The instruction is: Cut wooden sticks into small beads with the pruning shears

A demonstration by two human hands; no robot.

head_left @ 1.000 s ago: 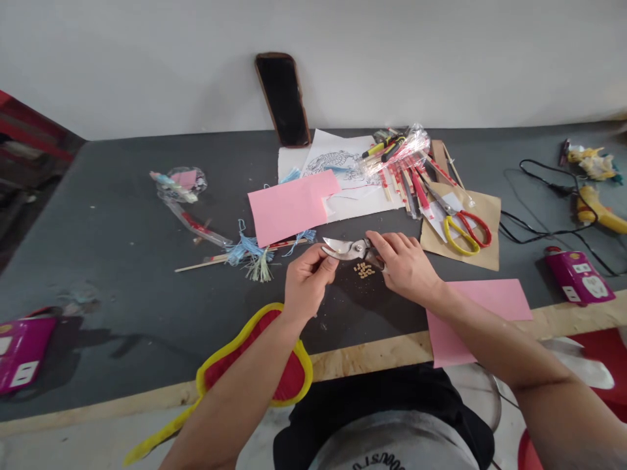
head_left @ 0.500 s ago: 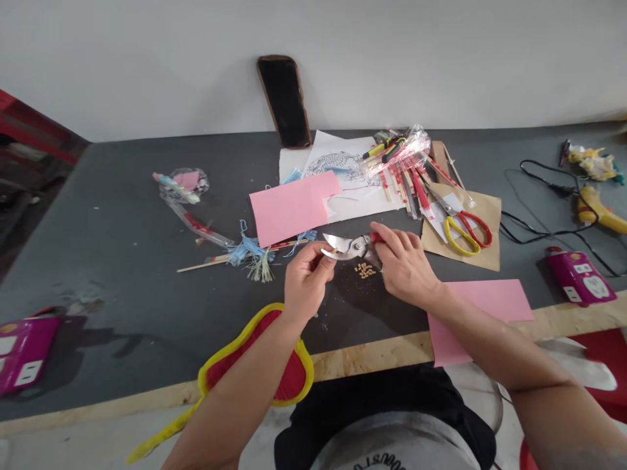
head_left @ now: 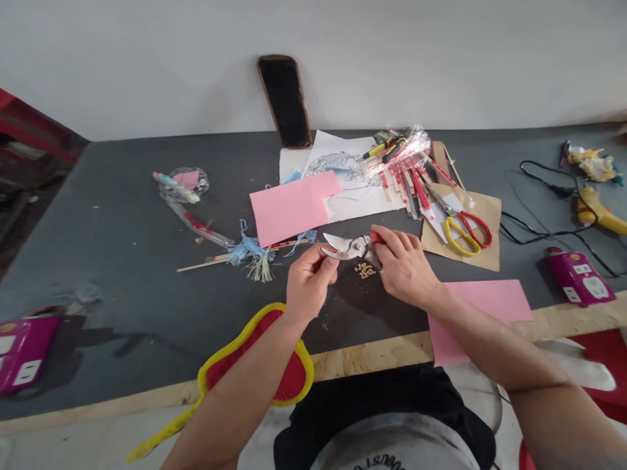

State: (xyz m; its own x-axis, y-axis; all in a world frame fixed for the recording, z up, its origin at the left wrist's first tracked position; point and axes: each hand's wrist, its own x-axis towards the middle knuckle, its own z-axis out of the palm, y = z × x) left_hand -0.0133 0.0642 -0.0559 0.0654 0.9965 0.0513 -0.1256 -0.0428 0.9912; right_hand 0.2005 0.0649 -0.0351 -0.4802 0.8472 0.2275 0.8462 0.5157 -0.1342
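Observation:
My right hand (head_left: 404,264) is closed around the red handles of pruning shears (head_left: 357,247). The shears' blades are parted and point left. My left hand (head_left: 309,279) is closed in a pinch beside the lower blade, with a tiny pale piece near its fingertips, too small to make out. Beneath the shears lies a little heap of short tan pieces (head_left: 365,270) on the grey tabletop. Left of my left hand are blue tassels (head_left: 246,248) and a thin wooden stick (head_left: 202,265). A yellow-edged red fabric shape (head_left: 289,375) lies partly under my left forearm.
Pink paper (head_left: 289,207) and printed sheets (head_left: 357,202) lie behind my hands. Scissors (head_left: 463,225) rest on brown paper (head_left: 490,209). A phone (head_left: 285,101) leans on the wall. Rightward are a glue gun (head_left: 600,210), its cable and a purple box (head_left: 580,277); another purple box (head_left: 27,352) stands left.
My left hand has shifted slightly to the right, and its fingertips are a bit further along the lower blade. My right hand and the shears have hardly moved.

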